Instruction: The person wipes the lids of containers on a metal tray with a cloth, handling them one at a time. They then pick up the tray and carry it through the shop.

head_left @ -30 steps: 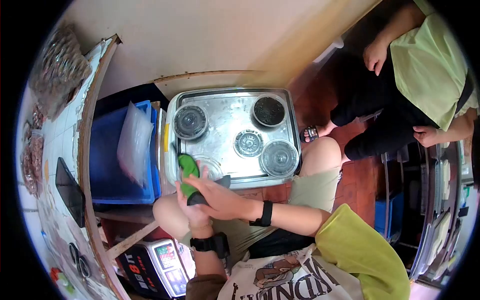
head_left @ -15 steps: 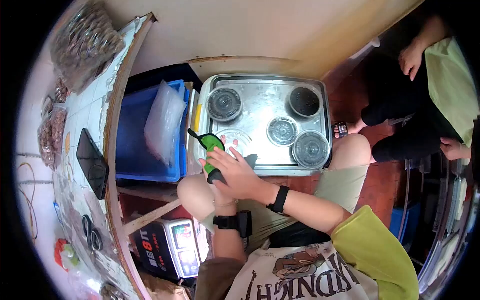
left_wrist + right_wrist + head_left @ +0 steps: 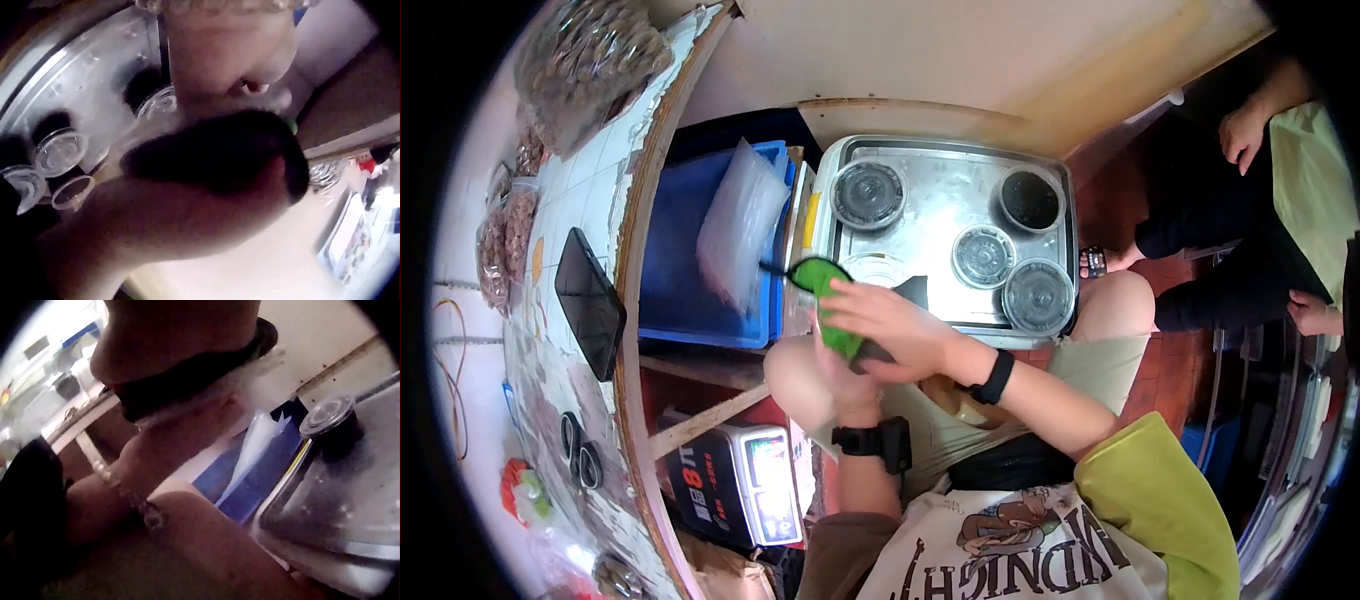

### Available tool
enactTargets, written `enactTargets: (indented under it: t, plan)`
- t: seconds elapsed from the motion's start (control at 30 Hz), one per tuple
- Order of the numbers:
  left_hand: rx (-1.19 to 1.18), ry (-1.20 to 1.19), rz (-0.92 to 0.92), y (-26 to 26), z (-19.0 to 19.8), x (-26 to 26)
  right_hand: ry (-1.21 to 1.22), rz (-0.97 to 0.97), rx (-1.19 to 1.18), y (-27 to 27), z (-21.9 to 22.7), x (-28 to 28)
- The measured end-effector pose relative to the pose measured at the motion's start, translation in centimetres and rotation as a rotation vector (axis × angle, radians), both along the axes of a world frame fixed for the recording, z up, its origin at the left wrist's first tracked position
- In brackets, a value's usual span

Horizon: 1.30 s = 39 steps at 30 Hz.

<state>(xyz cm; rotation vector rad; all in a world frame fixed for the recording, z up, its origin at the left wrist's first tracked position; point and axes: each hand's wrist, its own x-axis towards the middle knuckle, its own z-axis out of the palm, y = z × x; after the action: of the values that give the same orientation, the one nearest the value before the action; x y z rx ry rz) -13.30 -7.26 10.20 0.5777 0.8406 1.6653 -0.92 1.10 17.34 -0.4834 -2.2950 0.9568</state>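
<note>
Both hands meet over the near left corner of the metal tray (image 3: 940, 180), with a green cloth piece with black edging (image 3: 830, 285) between them. My right hand (image 3: 890, 325) lies across it from above, fingers nearly straight. Beneath sits my left hand (image 3: 838, 375), its fingers mostly hidden by the right hand and the cloth. A dark part of the piece (image 3: 212, 153) shows between the hands in the left wrist view. On the tray stand several round tubs with clear lids, among them a dark-filled one (image 3: 868, 196) and a paler one (image 3: 984, 256).
Left of the tray, a blue crate (image 3: 690, 240) holds clear plastic bags (image 3: 745, 225). A phone (image 3: 588, 300) and scissors (image 3: 578, 450) lie on the worn counter, above a scale (image 3: 765, 485). Another person's hand (image 3: 1245, 135) shows at the right.
The head view has swung, so the tray and counter appear shifted right and up. My right hand still lies over the green cloth, and the hands remain together.
</note>
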Motion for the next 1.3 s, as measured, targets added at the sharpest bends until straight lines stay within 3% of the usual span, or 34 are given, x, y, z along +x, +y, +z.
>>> enactTargets:
  t: [0.07,0.1,0.23,0.3,0.33,0.4,0.47,0.53,0.6,0.67,0.7,0.73,0.8,0.83,0.9,0.93,1.03,1.07,1.17,1.27,1.3]
  plan:
    - [-0.018,0.72,0.044,-1.6,-5.8,-0.2,-0.028,0.218,0.053,-0.7,-0.6,0.7]
    - [-0.02,0.719,0.043,-1.4,-5.6,-0.1,-0.054,0.212,0.006,-0.8,-0.9,0.8]
    - [-0.067,-0.297,0.03,2.1,-1.4,0.9,-0.097,0.141,-0.002,-0.9,-0.9,0.6]
    - [-0.083,-0.803,0.024,3.1,1.1,1.4,-0.148,-0.039,0.04,-1.0,-0.4,0.0]
    - [-0.082,-0.802,0.024,3.2,2.3,1.7,-0.148,-0.039,0.04,-0.9,-0.6,-0.5]
    - [-0.041,-0.468,0.011,3.1,4.4,2.4,-0.123,-0.306,-0.09,-0.5,-1.2,-1.3]
    - [0.0,-0.428,-0.061,2.9,4.9,2.5,-0.157,-0.34,-0.191,0.4,-1.7,-1.3]
    - [0.037,-0.455,-0.02,2.7,4.8,2.3,0.013,-0.238,-0.205,0.5,-1.5,-1.1]
    - [0.016,-0.353,0.043,2.5,4.5,2.1,-0.008,-0.191,-0.144,0.2,-1.0,-0.6]
    - [0.045,-0.342,0.041,1.8,4.0,1.7,-0.038,0.011,0.04,-0.1,-0.8,-0.4]
    - [-0.019,-0.606,-0.108,2.2,3.5,0.7,-0.058,0.071,0.054,-0.1,-0.9,-0.3]
    - [-0.02,-0.605,-0.104,2.1,3.0,0.7,-0.056,0.074,0.052,-0.1,-1.3,-0.1]
    - [0.082,-1.01,-0.162,1.9,2.5,1.0,-0.038,0.172,0.047,0.2,-2.0,0.0]
    - [0.079,-1.012,-0.161,1.5,2.4,1.0,-0.039,0.172,0.044,0.2,-2.1,0.1]
    - [-0.162,-0.329,0.004,0.3,2.7,1.3,-0.012,0.223,0.06,0.3,-1.8,0.3]
    - [-0.164,-0.333,0.004,0.7,3.0,1.5,-0.016,0.222,0.059,0.4,-1.4,0.3]
    - [-0.07,-0.81,-0.093,2.6,4.1,2.0,-0.212,-0.078,0.254,0.5,-0.7,-0.2]
    - [-0.067,-0.809,-0.09,2.8,4.0,1.8,-0.21,-0.075,0.256,0.6,-0.6,-0.5]
    - [0.146,-0.82,-0.125,2.9,2.9,1.1,-0.2,-0.416,0.278,1.0,-0.3,-0.9]
    - [0.244,-0.742,-0.154,2.6,3.1,1.3,-0.163,-0.43,0.095,0.8,-0.4,-0.6]
    - [0.18,-0.68,-0.102,2.7,3.4,1.1,-0.148,-0.457,0.092,0.7,-0.2,-0.5]
